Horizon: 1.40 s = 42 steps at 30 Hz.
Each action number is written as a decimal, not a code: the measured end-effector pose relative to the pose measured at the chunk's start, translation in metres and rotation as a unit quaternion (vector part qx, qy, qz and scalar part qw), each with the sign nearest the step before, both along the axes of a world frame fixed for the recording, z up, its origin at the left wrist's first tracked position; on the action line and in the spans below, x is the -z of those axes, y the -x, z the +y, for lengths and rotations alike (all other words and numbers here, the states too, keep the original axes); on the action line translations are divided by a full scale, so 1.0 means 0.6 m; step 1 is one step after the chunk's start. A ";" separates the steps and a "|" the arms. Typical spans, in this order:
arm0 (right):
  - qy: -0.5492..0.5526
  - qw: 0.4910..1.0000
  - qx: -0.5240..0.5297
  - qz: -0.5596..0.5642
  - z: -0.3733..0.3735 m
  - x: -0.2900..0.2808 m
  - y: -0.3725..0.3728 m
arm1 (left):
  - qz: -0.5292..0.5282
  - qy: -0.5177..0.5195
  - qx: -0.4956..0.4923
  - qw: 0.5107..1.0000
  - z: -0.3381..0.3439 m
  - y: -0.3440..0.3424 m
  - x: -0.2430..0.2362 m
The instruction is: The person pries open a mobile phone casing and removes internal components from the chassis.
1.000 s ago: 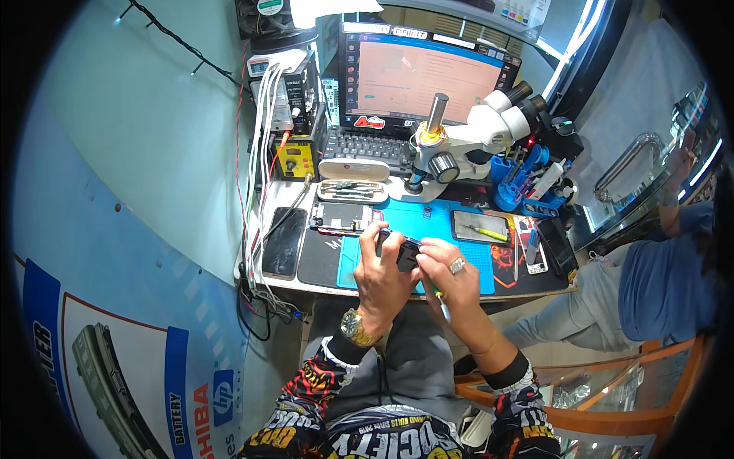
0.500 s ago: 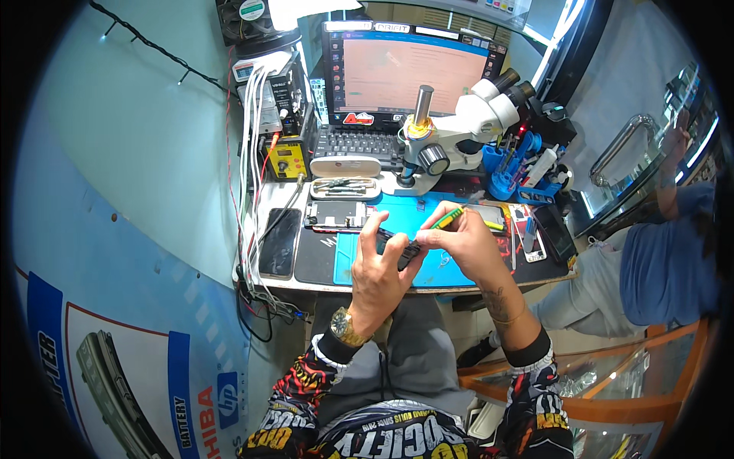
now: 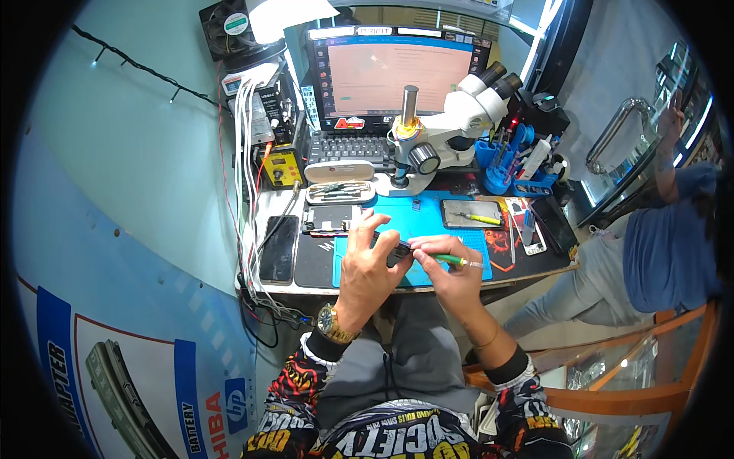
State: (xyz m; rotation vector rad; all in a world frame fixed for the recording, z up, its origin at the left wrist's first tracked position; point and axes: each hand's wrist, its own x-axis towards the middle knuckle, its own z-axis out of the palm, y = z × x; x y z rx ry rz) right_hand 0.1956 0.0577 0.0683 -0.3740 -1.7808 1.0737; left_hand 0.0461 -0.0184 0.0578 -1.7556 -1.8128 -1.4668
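My left hand (image 3: 365,268) grips a small dark phone-like device (image 3: 396,252) over the front of the blue work mat (image 3: 428,223). Its thumb and fingers are curled around the device, hiding much of it. In my right hand (image 3: 454,284) is a slim green-handled tool (image 3: 451,259), pinched between thumb and fingers. The handle points to the right, and the other end meets the device's edge, where fingers cover the tip. Just beyond my left hand lies an opened phone (image 3: 332,219) with its inner parts showing.
A microscope (image 3: 451,126) stands behind the mat, before a keyboard (image 3: 348,148) and monitor (image 3: 394,76). Phones (image 3: 279,249) lie at both sides. Cables (image 3: 243,176) hang on the left; a blue tool holder (image 3: 498,180) stands right. Another person (image 3: 650,260) is at the right.
My right hand has turned and lowered, swinging the green-handled tool from slanting upward to lying nearly level, handle rightward. My left hand still holds the device. The whole view has shifted slightly.
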 end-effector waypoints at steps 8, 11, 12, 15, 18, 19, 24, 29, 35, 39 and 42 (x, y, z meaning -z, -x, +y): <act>-0.184 0.972 0.145 0.021 -0.037 0.038 0.033 | 0.021 0.036 0.013 0.999 -0.005 0.012 0.001; -0.166 0.971 0.163 0.058 -0.042 0.048 0.038 | 0.024 0.055 0.042 0.997 -0.009 0.015 -0.011; -0.109 0.979 0.166 0.054 -0.042 0.051 0.036 | 0.026 0.057 0.041 0.997 -0.011 0.015 -0.013; 0.014 0.987 0.149 0.062 -0.042 0.056 0.026 | 0.044 0.060 0.062 0.995 -0.015 0.014 -0.021; 0.102 0.990 0.083 0.051 -0.022 0.052 0.015 | 0.041 0.069 0.084 0.993 -0.018 0.016 -0.027; 0.102 0.990 0.085 0.050 -0.021 0.047 0.014 | 0.043 0.072 0.091 0.992 -0.021 0.021 -0.026; 0.157 0.988 0.016 0.007 -0.011 0.029 0.011 | 0.030 0.074 0.097 0.992 -0.025 0.028 -0.025; 0.088 0.996 0.010 -0.002 -0.015 0.029 0.006 | 0.006 0.028 0.066 0.997 -0.012 0.028 -0.012; 0.022 0.998 0.066 0.006 -0.051 0.073 0.013 | 0.012 -0.017 0.029 0.999 -0.002 0.026 -0.004; -0.012 0.996 0.052 0.075 -0.054 0.105 0.046 | 0.006 -0.033 -0.002 0.999 -0.002 0.048 0.001; -0.005 0.994 0.059 0.089 -0.051 0.120 0.072 | -0.184 -0.043 -0.011 0.982 -0.010 0.065 0.011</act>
